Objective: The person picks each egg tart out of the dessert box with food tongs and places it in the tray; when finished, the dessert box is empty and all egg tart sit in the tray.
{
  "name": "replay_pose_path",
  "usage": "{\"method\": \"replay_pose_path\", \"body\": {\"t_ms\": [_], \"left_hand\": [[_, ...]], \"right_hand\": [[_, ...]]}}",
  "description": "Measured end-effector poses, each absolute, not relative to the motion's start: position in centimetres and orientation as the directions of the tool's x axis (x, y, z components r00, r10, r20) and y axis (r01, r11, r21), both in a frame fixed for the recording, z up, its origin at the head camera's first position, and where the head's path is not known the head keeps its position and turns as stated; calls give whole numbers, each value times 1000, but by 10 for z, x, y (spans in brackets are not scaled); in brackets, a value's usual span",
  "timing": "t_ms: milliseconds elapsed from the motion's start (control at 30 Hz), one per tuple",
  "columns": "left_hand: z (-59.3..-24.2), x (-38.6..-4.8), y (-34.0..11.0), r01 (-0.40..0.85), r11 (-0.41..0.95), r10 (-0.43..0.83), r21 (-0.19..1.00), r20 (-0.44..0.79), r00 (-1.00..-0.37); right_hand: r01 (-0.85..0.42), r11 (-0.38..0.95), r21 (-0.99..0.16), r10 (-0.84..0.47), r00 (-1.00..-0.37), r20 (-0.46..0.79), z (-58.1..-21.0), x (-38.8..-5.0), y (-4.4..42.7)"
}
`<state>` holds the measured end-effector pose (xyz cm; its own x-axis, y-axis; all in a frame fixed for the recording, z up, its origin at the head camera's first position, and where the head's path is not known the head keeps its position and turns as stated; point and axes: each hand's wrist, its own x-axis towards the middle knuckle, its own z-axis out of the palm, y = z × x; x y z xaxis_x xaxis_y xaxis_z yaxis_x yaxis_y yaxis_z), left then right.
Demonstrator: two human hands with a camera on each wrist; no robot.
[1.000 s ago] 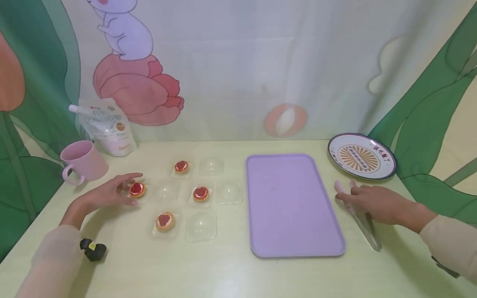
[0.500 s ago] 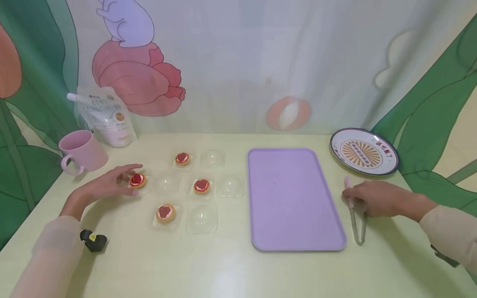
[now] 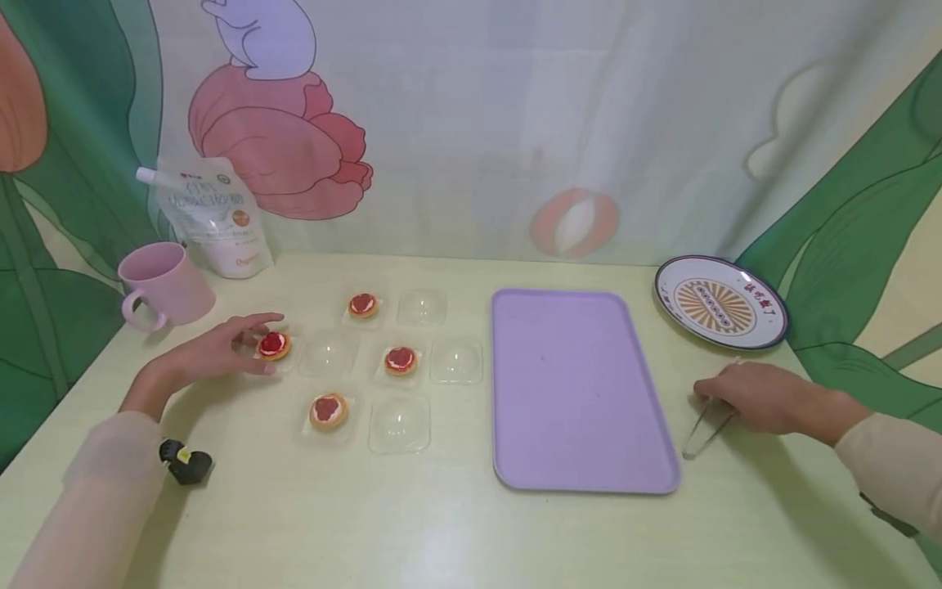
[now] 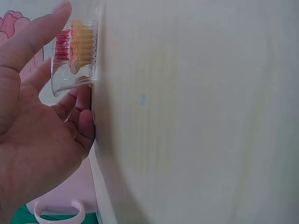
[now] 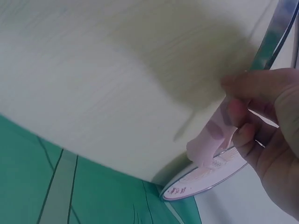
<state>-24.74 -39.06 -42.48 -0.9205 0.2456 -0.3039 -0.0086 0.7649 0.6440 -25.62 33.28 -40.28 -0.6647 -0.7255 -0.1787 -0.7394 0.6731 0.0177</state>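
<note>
My left hand (image 3: 209,352) holds the sides of a clear plastic box (image 4: 58,86) with a red-topped tart (image 3: 273,345) in it. The thumb is on the near side, the index finger on the far side, and the box rests on the table. My right hand (image 3: 765,398) grips metal tongs (image 3: 706,433) right of the tray. Their pink tips (image 5: 205,144) show in the right wrist view; the head view hides them behind the hand. More tarts sit in open boxes: one tart (image 3: 363,305) at the back, another tart (image 3: 401,361) in the middle, a third tart (image 3: 328,411) in front.
A lilac tray (image 3: 581,393) lies at centre right, and a patterned plate (image 3: 717,303) behind my right hand. A pink mug (image 3: 172,290) and a white pouch (image 3: 221,225) stand at the back left. A small black figurine (image 3: 187,465) sits beside my left forearm.
My right hand has turned the tongs, so their bent end now lies closer to the tray and the pink tips are hidden in the head view. The left hand stays at the box.
</note>
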Motion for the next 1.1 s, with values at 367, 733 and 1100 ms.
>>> {"method": "replay_pose_path", "body": {"t_ms": [367,733,1100], "left_hand": [[-431,-249,-397,-7,757,249,653,-298,-921],[-429,-250,-395,-20,752,239,659,-302,-923],[-431,-252,-395,-29,766,237,642,-324,-916]], "right_hand": [[-740,661,128,-687,-664,-295,-399,-258,332],[-672,726,147,-628,-735,-256,-393,-258,342],[-313,868,-386,-399,-901,-168,-358,-256,353]]}}
